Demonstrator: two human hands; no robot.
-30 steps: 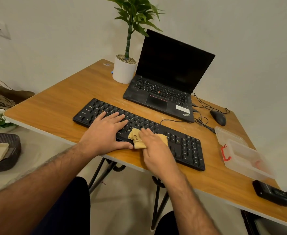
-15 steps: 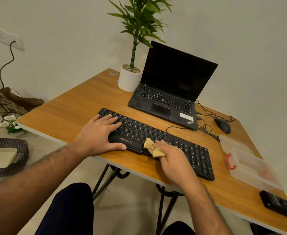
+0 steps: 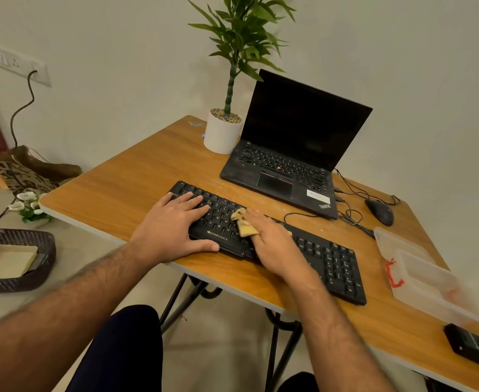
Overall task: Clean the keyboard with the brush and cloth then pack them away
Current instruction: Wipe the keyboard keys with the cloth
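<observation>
Right now my left hand [image 3: 173,227] lies flat and spread on the left end of the black keyboard [image 3: 326,260], fingers [image 3: 190,200] stretched over the keys and the thumb along its near edge, gripping nothing. My right hand [image 3: 272,244] presses a crumpled tan cloth [image 3: 242,223] onto the middle keys; the fingers lie loosely over the cloth rather than curled round it, and the cloth bunches out just past the thumb side, toward my left fingertips. Beyond both sets of fingertips stands an open laptop [image 3: 289,154] with a potted plant [image 3: 224,131] beside it. Well off to the right of my right fingers sits a clear plastic box [image 3: 430,287] with a red latch. I cannot see the brush anywhere
</observation>
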